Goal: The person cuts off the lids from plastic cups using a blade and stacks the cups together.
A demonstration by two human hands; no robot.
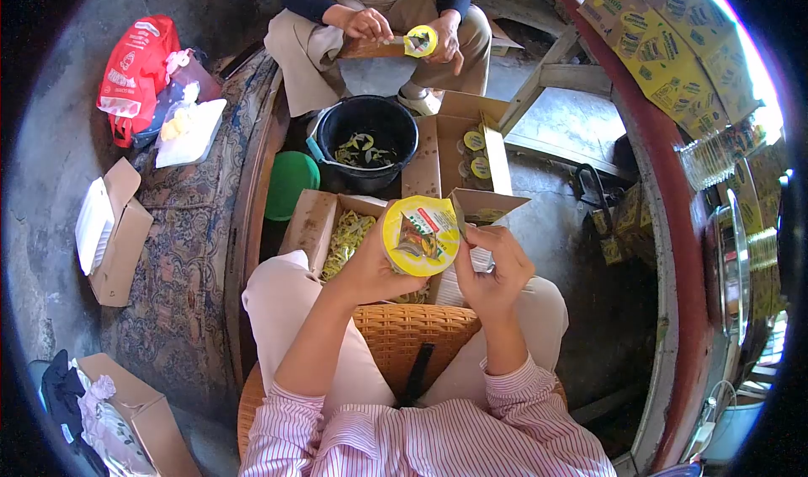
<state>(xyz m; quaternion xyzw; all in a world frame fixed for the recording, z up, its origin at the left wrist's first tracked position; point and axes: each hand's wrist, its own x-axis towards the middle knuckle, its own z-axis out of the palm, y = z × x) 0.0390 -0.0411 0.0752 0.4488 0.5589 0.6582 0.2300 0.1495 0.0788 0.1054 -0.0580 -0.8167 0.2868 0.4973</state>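
My left hand (pixel 368 268) is wrapped round a cup with a printed yellow lid (pixel 421 236), its top tilted up toward me. Beside the lid's right edge, my right hand (pixel 495 265) pinches a thin grey blade-like tool (pixel 459 215), which touches or nearly touches the rim. Most of the tool is hidden by the fingers. Under the cup stands a cardboard box (pixel 308 216) holding yellow strips (pixel 347 239).
Opposite sits a person whose hands (pixel 368 26) hold another yellow-lidded cup (pixel 420 41) and a slim tool. Between us are a black bucket (pixel 370 111) with yellow scraps, a green disc (pixel 291 186) and an open carton (pixel 461 105) of cups. A wooden frame (pixel 576 78) stands right.
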